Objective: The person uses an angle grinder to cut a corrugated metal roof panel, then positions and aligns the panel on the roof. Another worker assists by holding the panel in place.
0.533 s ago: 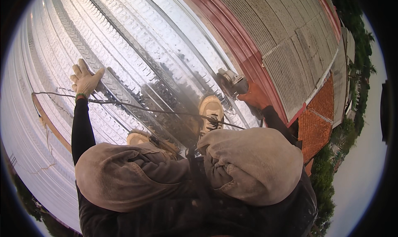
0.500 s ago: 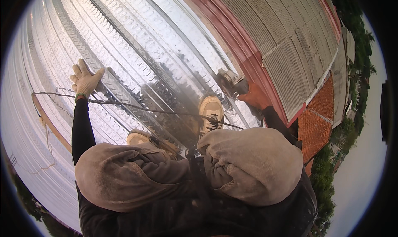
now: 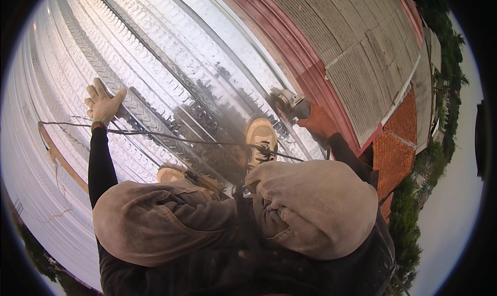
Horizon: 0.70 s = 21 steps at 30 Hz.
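Observation:
My left hand (image 3: 105, 104), in a pale work glove, rests with its fingers spread on the silver ribbed metal roofing (image 3: 160, 21). Beyond my right shoe (image 3: 261, 137), my right hand (image 3: 318, 122) is wrapped round the body of an angle grinder (image 3: 286, 101). The grinder's head lies low against the roofing, near its right edge; its disc is partly hidden and the contact cannot be made out. A dark cable (image 3: 202, 141) stretches across in front of my shoes, from beyond my left wrist toward the right.
Red metal trim (image 3: 305, 58) borders the silver roofing on the right. Past it lie grey corrugated roofing (image 3: 373, 73) and an orange tiled roof (image 3: 397, 141). Trees (image 3: 404, 234) show beyond the roof's edge. A curved brown strip (image 3: 59, 159) lies at far left. Dark smudges mark the roofing near my shoes.
The view has shifted slightly. My left hand appears a little lower and farther left, still spread on the roofing. My right hand keeps hold of the grinder in nearly the same place.

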{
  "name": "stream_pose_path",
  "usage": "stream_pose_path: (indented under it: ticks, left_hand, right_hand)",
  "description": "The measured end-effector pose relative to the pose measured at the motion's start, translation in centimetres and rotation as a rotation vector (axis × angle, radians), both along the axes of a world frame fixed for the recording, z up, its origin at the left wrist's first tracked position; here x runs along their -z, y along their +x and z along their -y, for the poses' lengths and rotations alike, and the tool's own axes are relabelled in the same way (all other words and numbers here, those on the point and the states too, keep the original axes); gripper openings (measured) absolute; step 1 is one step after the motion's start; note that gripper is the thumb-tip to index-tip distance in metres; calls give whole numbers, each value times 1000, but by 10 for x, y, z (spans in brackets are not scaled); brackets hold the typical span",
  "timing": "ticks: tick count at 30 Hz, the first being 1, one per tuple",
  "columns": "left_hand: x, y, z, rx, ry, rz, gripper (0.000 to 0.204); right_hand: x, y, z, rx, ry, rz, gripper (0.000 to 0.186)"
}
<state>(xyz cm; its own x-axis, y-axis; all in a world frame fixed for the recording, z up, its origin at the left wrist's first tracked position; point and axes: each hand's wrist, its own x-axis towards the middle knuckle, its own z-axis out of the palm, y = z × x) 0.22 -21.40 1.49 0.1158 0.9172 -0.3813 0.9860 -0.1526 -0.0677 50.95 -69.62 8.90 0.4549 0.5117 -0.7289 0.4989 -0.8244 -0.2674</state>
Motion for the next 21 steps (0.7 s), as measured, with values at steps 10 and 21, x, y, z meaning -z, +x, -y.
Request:
stream_pose_path:
  ticks: [10, 21]
  left_hand:
    - [3, -1, 0, 10, 8, -8, 133]
    - [1, 4, -2, 15, -3, -16, 133]
  right_hand:
    - [9, 7, 6, -31, -19, -9, 74]
    - [12, 8, 17, -21, -47, -19, 78]
